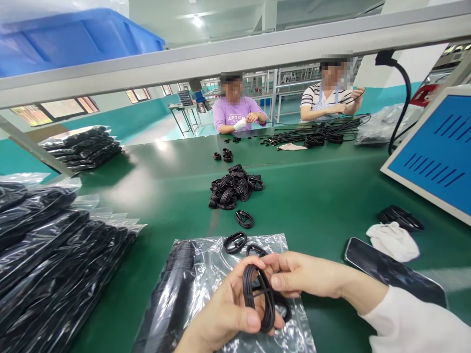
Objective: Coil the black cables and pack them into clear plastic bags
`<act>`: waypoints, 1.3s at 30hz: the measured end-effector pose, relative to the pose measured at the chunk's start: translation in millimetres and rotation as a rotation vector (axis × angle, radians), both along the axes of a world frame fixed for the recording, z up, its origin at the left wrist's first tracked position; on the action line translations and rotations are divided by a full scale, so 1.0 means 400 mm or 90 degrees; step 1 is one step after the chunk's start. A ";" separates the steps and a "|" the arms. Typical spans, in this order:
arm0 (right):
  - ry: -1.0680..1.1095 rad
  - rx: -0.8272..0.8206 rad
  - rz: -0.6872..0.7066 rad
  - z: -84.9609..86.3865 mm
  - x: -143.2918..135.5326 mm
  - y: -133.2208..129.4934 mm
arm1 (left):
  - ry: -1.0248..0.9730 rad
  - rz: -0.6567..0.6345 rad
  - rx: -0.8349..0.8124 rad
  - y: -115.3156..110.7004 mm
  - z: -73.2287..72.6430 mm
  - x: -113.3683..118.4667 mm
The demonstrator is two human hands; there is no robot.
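Observation:
My left hand is closed around a coiled black cable, held upright above a clear plastic bag. The thumb and fingers of my right hand pinch the same coil's upper right side. A thin band crosses the middle of the coil. Under my hands lies the clear bag, with a dense row of black coils packed along its left side. A loose coil rests on the bag's far edge, and others lie partly hidden behind my hands. Another single coil sits just beyond the bag.
A heap of coiled cables lies mid-table. Filled bags are stacked at left. At right are a phone, a white glove-like cloth and a blue-fronted box. Two people sit across the table near long loose cables.

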State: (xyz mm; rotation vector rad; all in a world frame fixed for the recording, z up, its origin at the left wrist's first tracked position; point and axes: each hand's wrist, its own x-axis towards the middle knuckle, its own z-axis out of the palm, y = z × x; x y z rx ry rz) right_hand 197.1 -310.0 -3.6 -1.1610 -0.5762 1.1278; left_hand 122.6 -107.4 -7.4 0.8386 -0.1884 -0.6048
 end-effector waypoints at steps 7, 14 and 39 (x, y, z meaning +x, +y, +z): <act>-0.015 -0.165 -0.225 0.021 -0.018 -0.003 | -0.059 0.176 0.203 -0.012 0.011 0.003; -0.061 -0.023 -0.231 0.004 -0.042 0.028 | -0.196 0.368 0.585 -0.037 0.002 0.001; -0.153 -0.077 -0.327 0.029 -0.032 0.002 | 0.076 0.077 0.064 -0.005 0.033 -0.003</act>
